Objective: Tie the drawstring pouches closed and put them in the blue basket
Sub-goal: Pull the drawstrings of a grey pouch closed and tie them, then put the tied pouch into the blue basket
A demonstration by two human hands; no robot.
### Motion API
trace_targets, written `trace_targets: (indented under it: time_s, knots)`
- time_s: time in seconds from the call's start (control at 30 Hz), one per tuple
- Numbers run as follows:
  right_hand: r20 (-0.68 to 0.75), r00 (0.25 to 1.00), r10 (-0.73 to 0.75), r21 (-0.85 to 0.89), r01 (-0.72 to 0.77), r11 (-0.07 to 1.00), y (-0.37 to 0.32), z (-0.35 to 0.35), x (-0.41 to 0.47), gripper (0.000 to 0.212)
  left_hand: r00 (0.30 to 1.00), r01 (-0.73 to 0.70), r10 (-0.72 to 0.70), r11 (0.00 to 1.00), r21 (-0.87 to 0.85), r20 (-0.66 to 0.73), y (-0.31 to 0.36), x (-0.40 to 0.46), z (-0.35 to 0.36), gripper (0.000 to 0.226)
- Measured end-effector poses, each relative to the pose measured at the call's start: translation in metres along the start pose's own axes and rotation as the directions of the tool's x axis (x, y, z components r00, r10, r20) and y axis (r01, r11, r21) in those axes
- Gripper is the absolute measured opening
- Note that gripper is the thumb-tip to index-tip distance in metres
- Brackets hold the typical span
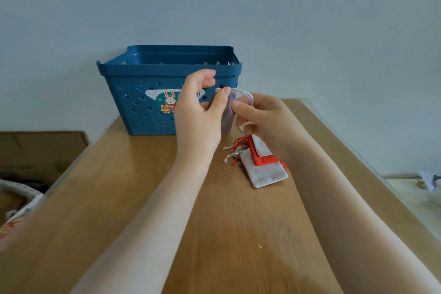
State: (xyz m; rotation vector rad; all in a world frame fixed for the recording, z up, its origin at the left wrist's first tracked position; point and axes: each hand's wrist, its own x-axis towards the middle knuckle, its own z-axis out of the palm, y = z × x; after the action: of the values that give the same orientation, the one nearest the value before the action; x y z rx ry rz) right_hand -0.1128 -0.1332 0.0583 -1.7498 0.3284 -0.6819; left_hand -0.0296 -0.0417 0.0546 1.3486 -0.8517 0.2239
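Where the wooden tabletop (133,198) meets the wall stands the perforated blue plastic basket (133,93); before it, flat grey and red fabric pouches (265,169) lie stacked. The left hand (200,112) pinches a limp grey pouch (226,119) aloft; the right hand (265,117) grasps its thin white drawstring (241,92). Light and floppy, it is probably best held at the neck.

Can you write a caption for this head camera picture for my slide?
Both hands, left hand and right hand, work a grey pouch's drawstring before the blue basket.
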Motion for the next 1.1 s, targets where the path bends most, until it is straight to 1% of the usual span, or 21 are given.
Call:
trace_targets:
  time_s: [0.07, 0.1, 0.13, 0.2, 0.27, 0.3, 0.37, 0.43, 0.5, 0.57, 0.7, 0.8, 0.87, 0.97, 1.0, 1.07, 1.1]
  knots:
    - [-0.054, 0.998, -0.035, -0.087, 0.031, 0.996, -0.004, 0.002, 0.001, 0.021, 0.997, 0.080, -0.080, 0.997, 0.013, -0.003, 0.000, 0.002, 0.001, 0.033]
    - [-0.072, 0.996, -0.053, -0.110, 0.045, 0.993, -0.005, 0.002, 0.002, 0.021, 0.990, 0.141, -0.141, 0.990, 0.011, 0.013, -0.001, 0.002, 0.001, 0.035]
    - [-0.090, 0.994, -0.066, -0.114, 0.055, 0.992, -0.005, 0.002, 0.004, 0.021, 0.979, 0.203, -0.202, 0.979, -0.008, 0.034, -0.002, 0.002, 0.000, 0.033]
    - [-0.135, 0.989, -0.064, -0.090, 0.052, 0.995, -0.005, 0.002, 0.008, 0.021, 0.955, 0.289, -0.283, 0.955, -0.063, 0.088, -0.007, -0.002, -0.003, 0.020]
    - [-0.179, 0.983, -0.046, -0.059, 0.036, 0.998, -0.005, 0.000, 0.015, 0.021, 0.956, 0.268, -0.265, 0.963, -0.007, 0.129, -0.010, -0.003, -0.007, 0.007]
    - [-0.186, 0.982, -0.039, -0.058, 0.029, 0.998, -0.004, 0.000, 0.017, 0.020, 0.957, 0.251, -0.251, 0.968, 0.020, 0.143, -0.012, -0.003, -0.009, 0.006]
    - [-0.178, 0.984, -0.032, -0.075, 0.019, 0.997, -0.004, 0.001, 0.024, 0.017, 0.956, 0.249, -0.253, 0.967, 0.044, 0.147, -0.013, 0.005, -0.009, 0.011]
    - [-0.173, 0.985, -0.006, -0.067, -0.006, 0.998, -0.003, 0.002, 0.029, 0.014, 0.946, 0.287, -0.290, 0.957, 0.045, 0.146, -0.015, 0.018, -0.007, 0.012]
    - [-0.200, 0.979, 0.032, -0.017, -0.036, 0.999, -0.002, -0.002, 0.036, 0.020, 0.934, 0.320, -0.325, 0.946, 0.059, 0.146, -0.018, 0.036, -0.003, 0.013]
    - [-0.224, 0.973, 0.063, 0.006, -0.064, 0.998, -0.003, -0.008, 0.043, 0.024, 0.924, 0.364, -0.365, 0.931, 0.032, 0.117, -0.021, 0.056, 0.001, 0.014]
    - [-0.207, 0.974, 0.094, -0.033, -0.103, 0.994, -0.007, -0.020, 0.061, 0.014, 0.899, 0.438, -0.437, 0.894, -0.097, 0.028, -0.023, 0.104, 0.006, 0.014]
    - [-0.186, 0.976, 0.116, -0.053, -0.128, 0.990, -0.003, -0.024, 0.075, 0.013, 0.896, 0.440, -0.443, 0.892, -0.100, -0.009, -0.031, 0.133, 0.014, 0.021]
    - [-0.167, 0.978, 0.126, -0.057, -0.137, 0.989, 0.002, -0.025, 0.085, 0.014, 0.886, 0.460, -0.463, 0.884, -0.082, -0.012, -0.038, 0.150, 0.020, 0.021]
    - [-0.149, 0.979, 0.136, -0.069, -0.148, 0.987, 0.011, -0.027, 0.093, 0.014, 0.829, 0.558, -0.558, 0.830, -0.002, 0.029, -0.049, 0.165, 0.025, 0.018]
    - [-0.147, 0.979, 0.144, -0.080, -0.157, 0.984, 0.015, -0.029, 0.094, 0.014, 0.821, 0.569, -0.569, 0.822, 0.032, 0.038, -0.054, 0.166, 0.025, 0.019]
    - [-0.141, 0.975, 0.172, -0.081, -0.185, 0.979, 0.024, -0.032, 0.093, 0.012, 0.848, 0.524, -0.529, 0.845, 0.103, 0.031, -0.065, 0.163, 0.022, 0.021]
    - [-0.135, 0.973, 0.189, -0.078, -0.200, 0.977, 0.028, -0.033, 0.090, 0.011, 0.873, 0.480, -0.487, 0.869, 0.118, 0.030, -0.067, 0.158, 0.021, 0.017]
